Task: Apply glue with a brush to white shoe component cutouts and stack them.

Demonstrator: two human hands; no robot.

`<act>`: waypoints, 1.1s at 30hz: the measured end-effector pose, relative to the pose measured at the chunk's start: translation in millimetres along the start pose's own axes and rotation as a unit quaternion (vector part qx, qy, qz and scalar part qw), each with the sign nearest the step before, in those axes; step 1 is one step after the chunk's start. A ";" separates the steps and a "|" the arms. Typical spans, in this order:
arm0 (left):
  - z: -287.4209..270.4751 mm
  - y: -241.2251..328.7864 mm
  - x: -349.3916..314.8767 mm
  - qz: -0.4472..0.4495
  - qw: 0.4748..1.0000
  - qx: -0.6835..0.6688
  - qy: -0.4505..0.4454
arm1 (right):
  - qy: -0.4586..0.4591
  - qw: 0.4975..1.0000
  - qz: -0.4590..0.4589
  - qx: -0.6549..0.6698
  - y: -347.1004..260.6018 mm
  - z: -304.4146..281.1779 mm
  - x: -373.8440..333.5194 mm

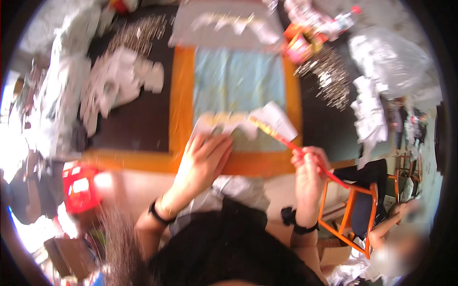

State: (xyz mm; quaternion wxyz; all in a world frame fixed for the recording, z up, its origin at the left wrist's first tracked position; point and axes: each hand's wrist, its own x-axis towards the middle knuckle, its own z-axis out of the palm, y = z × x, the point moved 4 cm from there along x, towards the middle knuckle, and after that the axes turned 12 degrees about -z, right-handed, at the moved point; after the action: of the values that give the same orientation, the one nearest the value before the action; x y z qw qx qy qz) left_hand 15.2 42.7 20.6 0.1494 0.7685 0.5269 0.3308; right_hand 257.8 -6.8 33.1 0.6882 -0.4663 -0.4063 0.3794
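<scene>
My right hand (310,167) is closed around the red handle of a brush (286,141). The brush's yellow-smeared end touches a white cut-out piece (229,122), which has a wavy lower edge and a yellowish strip along its top. At the piece's lower left edge, the fingers of my left hand (202,155) are pressed together, gripping it. Its right end tilts up in a flat white flap (276,119). Beneath lies a light blue cloth (238,76) on an orange-edged board (181,105). Motion blur softens the brush tip.
White cut pieces (114,81) and a heap of small shiny metal parts (138,34) lie left. More metal parts (329,76) and a clear plastic bag (389,57) are right. Another similar piece (238,23) lies at the far end. An orange-framed chair (350,214) and another person stand right.
</scene>
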 end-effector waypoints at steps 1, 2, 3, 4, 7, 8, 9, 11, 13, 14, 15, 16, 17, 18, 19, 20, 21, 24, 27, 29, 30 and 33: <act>2.6 -1.6 -6.1 0.000 1.000 0.004 -0.006 | 0.035 0.992 0.052 0.110 9.1 -7.0 5.6; 2.6 -1.1 -10.3 -0.004 1.000 0.008 -0.005 | 0.047 0.979 0.091 0.175 14.1 -14.8 9.4; 0.8 3.3 -13.6 -0.009 1.000 0.008 -0.007 | 0.058 0.966 0.112 0.224 12.7 -24.5 16.2; -2.5 4.8 -15.9 0.010 1.000 0.004 0.004 | 0.052 0.963 0.102 0.244 3.5 -25.7 28.6; -0.2 1.4 -15.4 0.011 1.000 0.017 0.006 | 0.039 0.983 -0.027 0.176 -35.4 -31.3 80.5; -0.9 3.0 -15.8 0.008 1.000 0.015 0.007 | 0.085 0.989 -0.098 0.070 -59.0 -26.4 97.8; -1.6 4.9 -15.9 0.006 1.000 0.014 0.008 | 0.053 0.978 -0.200 -0.033 -74.2 -31.7 118.1; -3.7 5.9 -14.3 0.007 1.000 0.020 0.012 | -0.003 0.927 -0.307 -0.214 -92.8 -25.8 156.7; -3.6 5.8 -10.2 0.007 1.000 0.010 0.011 | -0.029 0.918 -0.302 -0.255 -89.4 -13.5 185.8; -2.9 5.2 -9.2 0.008 1.000 0.010 0.012 | -0.054 0.914 -0.299 -0.270 -83.7 -7.2 196.3; -1.9 4.3 -8.9 0.004 1.000 0.006 0.015 | -0.081 0.909 -0.295 -0.282 -72.2 -3.7 207.4; -1.3 4.4 -8.6 0.003 1.000 0.001 0.017 | -0.094 0.901 -0.290 -0.307 -62.4 -3.5 216.2; -0.8 4.9 -8.1 0.003 1.000 0.001 0.017 | -0.108 0.893 -0.284 -0.333 -53.4 -3.5 223.5; -1.1 4.9 -8.2 0.004 1.000 0.000 0.019 | -0.109 0.888 -0.287 -0.342 -46.8 -0.7 228.4; -1.4 5.2 -8.3 0.006 1.000 -0.001 0.020 | -0.122 0.864 -0.302 -0.384 -45.4 1.8 232.1; -1.9 5.7 -8.2 0.005 1.000 0.000 0.020 | -0.122 0.866 -0.297 -0.383 -38.6 -0.6 238.0; -2.8 5.9 -8.4 0.004 1.000 0.001 0.020 | -0.123 0.869 -0.293 -0.380 -27.7 -3.3 244.5; -3.7 7.5 -8.6 0.002 1.000 0.000 0.016 | -0.108 0.919 -0.232 -0.299 -6.0 -14.1 257.4; -3.3 6.8 -8.8 0.001 1.000 -0.002 0.013 | -0.040 0.983 -0.127 -0.124 2.6 -37.1 255.2; -3.9 6.6 -9.2 -0.001 1.000 -0.003 0.013 | 0.001 0.999 -0.051 -0.010 16.3 -56.5 251.2; -4.4 7.7 -9.3 -0.001 1.000 0.001 0.013 | 0.021 0.999 -0.016 0.033 21.2 -64.9 247.6; -3.9 7.5 -8.7 0.000 1.000 0.005 0.012 | 0.080 0.984 0.058 0.149 35.4 -82.2 241.2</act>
State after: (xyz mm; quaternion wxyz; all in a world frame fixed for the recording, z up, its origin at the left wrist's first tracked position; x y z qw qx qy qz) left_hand 16.0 31.3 24.8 0.1393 0.7656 0.5300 0.3370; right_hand 420.0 192.8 29.7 0.7568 -0.4102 -0.2614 0.4367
